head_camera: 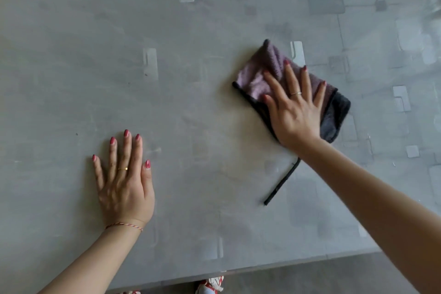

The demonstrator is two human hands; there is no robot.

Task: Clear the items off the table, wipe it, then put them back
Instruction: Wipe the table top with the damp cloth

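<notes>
Nearest the person, just past the table's [214, 198] near edge, the left hand [125, 181] lies flat on the bare grey surface, fingers straight and slightly spread, holding nothing; it looks like a brace for the body while the other arm reaches. Below that edge, red-and-white shoes [211, 285] show on the floor.

Farther out and across from the left hand, the right arm stretches forward with the right hand [294, 107] flat, palm down, fingers straight and fanned, pressing on the cloth [260, 79]. The cloth lies directly under that hand, folded, lilac pile showing ahead of the fingertips and a dark grey part beside the little finger. A black strap [282, 182] trails back from under the wrist toward the person.

The cloth seems soft, light and limp, so it will bunch or slide out unless the palm keeps pressure over its middle; to lift it, pinching a folded edge would do. No items show on the table beyond the hands, so this appears to be the wiping step.
</notes>
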